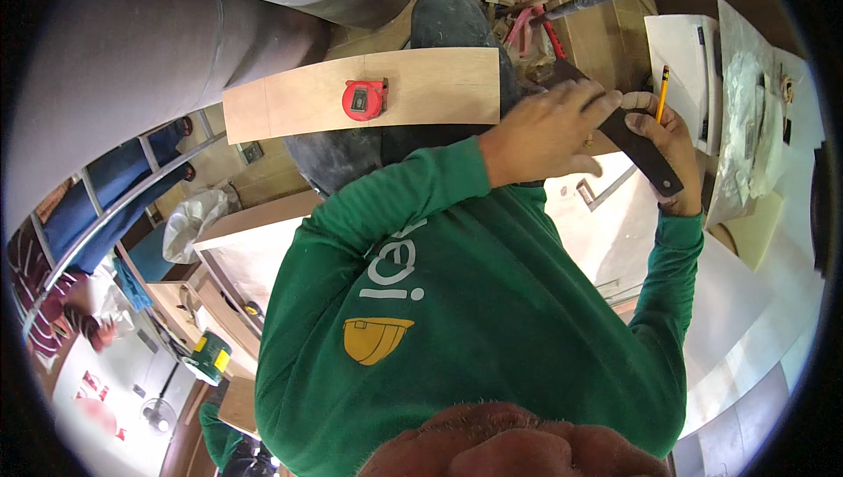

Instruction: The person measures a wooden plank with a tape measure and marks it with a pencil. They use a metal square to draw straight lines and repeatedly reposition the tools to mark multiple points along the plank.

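My right hand (674, 148) is closed on a dark flat strip (641, 150) with a small round fitting at its lower end; a yellow pencil (663, 86) sticks up between the same fingers. My left hand (549, 130) lies over the strip's upper part, fingers spread and touching it. To their left, a pale plywood board (272, 104) rests crosswise over my dark-clad legs (448, 16), with thin drawn lines on it. A red tape measure (360, 101) sits on that board.
Large curved grey surfaces (167, 38) fill the upper left. A metal ladder (149, 152) and another person (66, 240) are at left, near a green can (211, 356). Cluttered tools (580, 3) lie ahead; white panels and plastic sheeting (742, 126) stand at right.
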### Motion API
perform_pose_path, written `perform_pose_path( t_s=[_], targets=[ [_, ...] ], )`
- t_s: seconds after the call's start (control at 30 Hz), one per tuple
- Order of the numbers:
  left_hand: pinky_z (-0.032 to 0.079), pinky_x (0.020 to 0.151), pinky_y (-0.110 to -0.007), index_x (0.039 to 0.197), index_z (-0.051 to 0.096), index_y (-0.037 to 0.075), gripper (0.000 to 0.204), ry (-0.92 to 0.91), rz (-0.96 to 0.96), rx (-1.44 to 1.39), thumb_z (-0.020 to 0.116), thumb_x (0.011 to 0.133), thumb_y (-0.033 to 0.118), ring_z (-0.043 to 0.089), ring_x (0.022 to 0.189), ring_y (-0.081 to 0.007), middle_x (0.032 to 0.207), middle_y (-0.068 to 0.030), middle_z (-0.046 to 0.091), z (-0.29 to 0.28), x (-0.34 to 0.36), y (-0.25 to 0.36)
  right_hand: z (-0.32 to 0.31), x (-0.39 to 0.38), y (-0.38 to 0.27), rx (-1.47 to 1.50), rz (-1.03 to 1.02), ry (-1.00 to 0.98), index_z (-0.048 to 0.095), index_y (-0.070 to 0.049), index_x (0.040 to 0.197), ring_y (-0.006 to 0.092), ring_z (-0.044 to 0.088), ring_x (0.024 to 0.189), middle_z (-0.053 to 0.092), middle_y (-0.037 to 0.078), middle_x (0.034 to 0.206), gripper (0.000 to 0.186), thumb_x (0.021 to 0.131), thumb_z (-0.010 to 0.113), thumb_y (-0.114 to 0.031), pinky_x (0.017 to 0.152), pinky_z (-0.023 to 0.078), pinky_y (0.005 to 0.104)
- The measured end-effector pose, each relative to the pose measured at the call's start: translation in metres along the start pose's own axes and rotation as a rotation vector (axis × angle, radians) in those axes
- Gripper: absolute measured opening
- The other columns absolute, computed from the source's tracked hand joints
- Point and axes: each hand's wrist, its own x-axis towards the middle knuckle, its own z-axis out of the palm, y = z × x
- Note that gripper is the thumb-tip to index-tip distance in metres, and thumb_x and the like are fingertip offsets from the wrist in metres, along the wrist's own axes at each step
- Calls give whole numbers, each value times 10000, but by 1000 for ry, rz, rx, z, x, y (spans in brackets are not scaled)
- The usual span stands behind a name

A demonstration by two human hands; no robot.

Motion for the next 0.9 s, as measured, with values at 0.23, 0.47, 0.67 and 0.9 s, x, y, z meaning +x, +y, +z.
perform_pose_path(
  t_s=[0.23,0.47,0.67,0.9],
  targets=[
    [679,789,-427,1462,638,13,577,142,177,106,778,922,160,801,966,-372,1095,-151,732,2,19,-21,24,-8,-9,177,-75,30,691,-35,1362,42,508,587,724,9,946,390,1143,697,-357,496,410,219],
    [642,722,-379,1190,727,20,210,435,-72,9,782,1042,158,777,837,-252,973,-138,719,-63,-18,-53,18,40,39,-353,-390,168,690,13,1461,136,595,913,743,110,1121,596,1084,792,-438,818,461,270],
    [639,737,-325,1081,675,25,279,693,-358,-768,782,1116,280,778,832,-181,935,-75,756,-109,-49,-79,31,42,6,-886,-662,-59,704,-4,1433,414,745,1110,743,232,1367,580,963,884,-292,996,572,438],
    [539,649,-298,968,595,101,373,733,-457,-459,814,1085,378,659,789,-83,886,-1,651,-123,-85,-106,56,57,17,-1045,-658,-319,797,9,1146,493,729,901,763,290,991,281,1024,783,-244,813,574,525]
  ],
)
